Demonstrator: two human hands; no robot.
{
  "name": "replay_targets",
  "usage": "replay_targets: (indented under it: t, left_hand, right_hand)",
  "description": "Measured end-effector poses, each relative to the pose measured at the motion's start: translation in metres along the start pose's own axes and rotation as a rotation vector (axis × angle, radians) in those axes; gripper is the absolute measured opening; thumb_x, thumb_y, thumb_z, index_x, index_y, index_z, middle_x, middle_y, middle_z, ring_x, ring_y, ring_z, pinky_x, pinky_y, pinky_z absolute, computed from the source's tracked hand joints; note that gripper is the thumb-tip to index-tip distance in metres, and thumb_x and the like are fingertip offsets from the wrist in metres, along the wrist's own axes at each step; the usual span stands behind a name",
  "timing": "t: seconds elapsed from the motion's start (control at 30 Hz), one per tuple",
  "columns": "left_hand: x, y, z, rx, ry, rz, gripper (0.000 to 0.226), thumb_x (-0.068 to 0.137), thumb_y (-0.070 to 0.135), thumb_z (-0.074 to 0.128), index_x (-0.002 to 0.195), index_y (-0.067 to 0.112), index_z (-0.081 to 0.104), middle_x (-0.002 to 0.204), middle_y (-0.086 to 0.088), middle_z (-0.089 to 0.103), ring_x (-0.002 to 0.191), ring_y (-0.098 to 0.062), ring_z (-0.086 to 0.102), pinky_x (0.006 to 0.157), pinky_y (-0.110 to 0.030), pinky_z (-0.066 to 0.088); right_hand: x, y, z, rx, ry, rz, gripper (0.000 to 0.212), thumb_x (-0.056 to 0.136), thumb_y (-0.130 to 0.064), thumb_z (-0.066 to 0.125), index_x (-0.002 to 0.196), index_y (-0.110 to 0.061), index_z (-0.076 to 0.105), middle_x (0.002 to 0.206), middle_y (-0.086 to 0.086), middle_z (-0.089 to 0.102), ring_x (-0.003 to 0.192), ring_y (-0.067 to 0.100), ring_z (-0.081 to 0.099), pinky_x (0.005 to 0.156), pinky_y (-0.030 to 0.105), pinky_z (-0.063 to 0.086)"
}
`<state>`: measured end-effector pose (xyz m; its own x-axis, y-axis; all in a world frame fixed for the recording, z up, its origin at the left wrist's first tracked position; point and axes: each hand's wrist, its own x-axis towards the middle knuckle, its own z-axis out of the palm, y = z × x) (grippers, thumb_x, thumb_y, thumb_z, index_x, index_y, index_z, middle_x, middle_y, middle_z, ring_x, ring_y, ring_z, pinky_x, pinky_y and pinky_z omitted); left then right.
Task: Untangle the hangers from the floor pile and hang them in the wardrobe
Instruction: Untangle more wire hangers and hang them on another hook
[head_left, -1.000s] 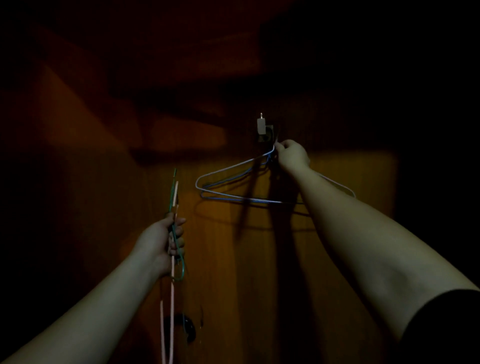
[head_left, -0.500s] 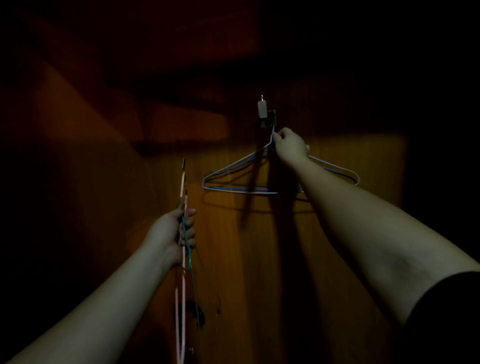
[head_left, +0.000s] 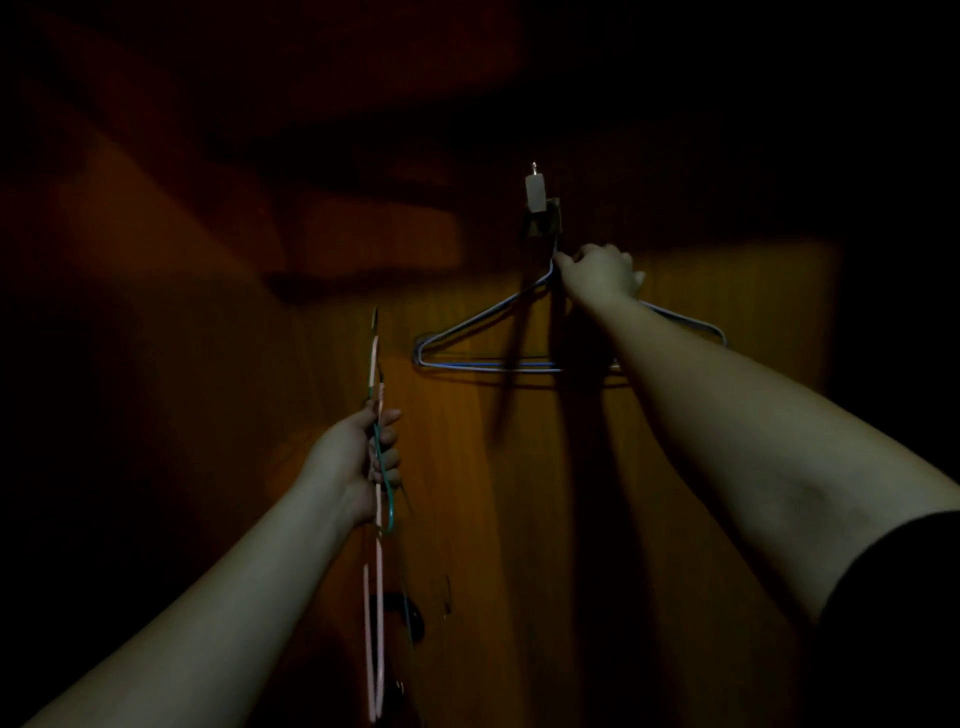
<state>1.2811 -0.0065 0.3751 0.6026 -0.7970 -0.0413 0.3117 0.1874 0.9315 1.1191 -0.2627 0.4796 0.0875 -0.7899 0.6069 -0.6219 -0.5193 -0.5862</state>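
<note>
Inside a dim wooden wardrobe, my right hand grips the neck of pale blue wire hangers just under a small wall hook on the back panel. The hangers hang level against the panel, and my forearm hides their right part. Lower left, my left hand holds a bundle of thin hangers edge-on: a pink hanger and a green hanger, reaching from above my fist down to the frame's bottom.
The wardrobe's back panel is orange-brown wood, lit only in the middle. A side wall slants in at the left. A dark roundish shape lies low behind the pink hanger. Everything beyond is black.
The blue hangers have swung from tilted to level under the hook. My right hand stayed at their neck. My left hand rose slightly with its bundle.
</note>
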Motion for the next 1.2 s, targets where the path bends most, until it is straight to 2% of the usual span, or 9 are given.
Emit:
replay_targets:
  t: [0.33,0.47,0.57,0.67,0.73,0.8,1.0,1.1,1.2]
  left_hand:
    - [0.0,0.001,-0.008,-0.005,-0.034,-0.008,0.029,0.104,0.034,0.038,0.095,0.012,0.057,0.052,0.005,0.04,0.035,-0.006,0.029,0.033,-0.015,0.021]
    - [-0.003,0.001,-0.014,-0.042,-0.102,-0.021,0.026,0.103,0.033,0.041,0.097,0.012,0.056,0.053,0.005,0.04,0.033,-0.006,0.029,0.031,-0.015,0.021]
    - [-0.011,0.001,-0.023,-0.074,-0.17,-0.051,0.027,0.102,0.034,0.041,0.097,0.012,0.056,0.055,0.004,0.041,0.032,-0.006,0.027,0.029,-0.015,0.019]
    - [-0.024,-0.001,-0.036,-0.085,-0.248,-0.066,0.031,0.102,0.037,0.04,0.101,0.01,0.057,0.056,0.004,0.042,0.033,-0.005,0.027,0.029,-0.015,0.019]
    - [-0.033,-0.003,-0.045,-0.078,-0.29,-0.077,0.033,0.102,0.037,0.04,0.101,0.01,0.058,0.057,0.004,0.043,0.032,-0.005,0.028,0.03,-0.014,0.018]
    - [-0.042,-0.005,-0.052,-0.085,-0.327,-0.097,0.035,0.102,0.038,0.038,0.096,0.01,0.059,0.055,0.004,0.043,0.03,-0.004,0.027,0.031,-0.012,0.016]
    - [-0.069,-0.011,-0.065,-0.08,-0.403,-0.088,0.038,0.102,0.039,0.036,0.093,0.009,0.058,0.054,0.005,0.041,0.028,-0.003,0.025,0.031,-0.011,0.014]
    - [-0.078,-0.013,-0.071,-0.124,-0.455,-0.103,0.037,0.101,0.04,0.036,0.092,0.011,0.058,0.053,0.006,0.04,0.028,-0.002,0.025,0.029,-0.012,0.015]
    - [-0.084,-0.018,-0.078,-0.139,-0.512,-0.105,0.033,0.094,0.041,0.041,0.094,0.012,0.058,0.054,0.007,0.041,0.028,-0.002,0.028,0.03,-0.012,0.016]
  right_hand:
    - [-0.002,-0.001,-0.004,-0.051,0.031,-0.021,0.05,0.097,-0.054,0.041,0.117,-0.015,0.064,0.123,0.008,0.059,0.121,0.029,0.046,0.095,0.044,0.031]
    - [-0.009,-0.003,-0.008,-0.047,0.066,0.009,0.053,0.095,-0.056,0.044,0.125,-0.013,0.057,0.13,0.01,0.054,0.124,0.029,0.044,0.099,0.046,0.031]
    - [-0.029,-0.007,-0.012,0.051,0.179,0.01,0.049,0.095,-0.049,0.049,0.129,-0.014,0.051,0.133,0.009,0.049,0.125,0.027,0.044,0.103,0.045,0.031]
    - [-0.067,-0.012,-0.008,0.215,0.215,-0.082,0.035,0.097,-0.038,0.05,0.12,-0.013,0.056,0.125,0.009,0.054,0.12,0.026,0.049,0.099,0.039,0.035]
    - [-0.102,-0.017,0.001,0.324,0.093,-0.117,0.025,0.098,-0.029,0.051,0.11,-0.01,0.062,0.113,0.012,0.061,0.107,0.025,0.056,0.084,0.028,0.038]
    - [-0.141,-0.021,0.009,0.357,-0.055,-0.153,0.021,0.098,-0.026,0.052,0.099,-0.009,0.065,0.098,0.014,0.066,0.093,0.026,0.059,0.07,0.026,0.033]
    - [-0.257,-0.03,0.023,0.392,-0.599,-0.247,0.026,0.1,-0.037,0.05,0.088,-0.021,0.066,0.082,-0.003,0.066,0.073,0.008,0.058,0.077,0.028,0.044]
    - [-0.303,-0.021,0.029,0.381,-0.72,-0.192,0.031,0.099,-0.044,0.048,0.091,-0.022,0.067,0.086,-0.004,0.068,0.076,0.008,0.061,0.078,0.029,0.048]
    - [-0.338,-0.006,0.033,0.447,-0.741,-0.071,0.032,0.099,-0.046,0.046,0.095,-0.023,0.066,0.087,-0.006,0.066,0.076,0.008,0.06,0.074,0.027,0.048]
